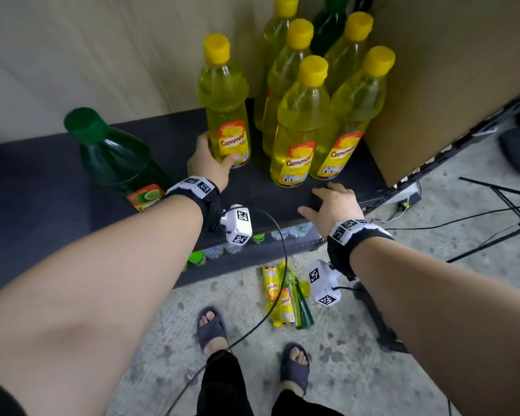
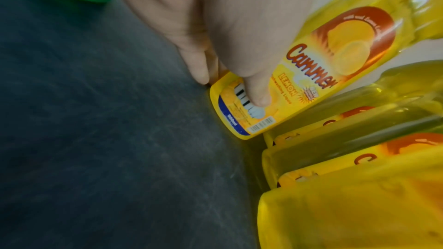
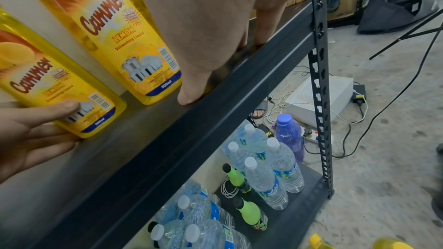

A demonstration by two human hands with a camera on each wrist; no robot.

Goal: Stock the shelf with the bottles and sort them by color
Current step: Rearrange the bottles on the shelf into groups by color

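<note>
My left hand (image 1: 219, 153) grips the lower body of a yellow lemon bottle (image 1: 224, 100) standing upright on the dark shelf (image 1: 42, 175), thumb (image 2: 256, 90) across its label. This bottle (image 2: 299, 75) stands just left of a cluster of several yellow bottles (image 1: 300, 121). A green bottle (image 1: 117, 157) stands alone to the left, and another green one (image 1: 327, 25) is behind the cluster. My right hand (image 1: 327, 199) lies flat and open on the shelf's front edge, fingers (image 3: 191, 92) holding nothing. A few yellow and green bottles (image 1: 285, 295) lie on the floor.
A large cardboard box (image 1: 448, 85) fills the shelf's right end. Water bottles (image 3: 263, 168) and small green bottles stand on the lower shelf. Cables, a white box (image 3: 318, 97) and tripod legs (image 1: 493, 223) are on the floor at the right. My sandalled feet (image 1: 212, 328) stand below.
</note>
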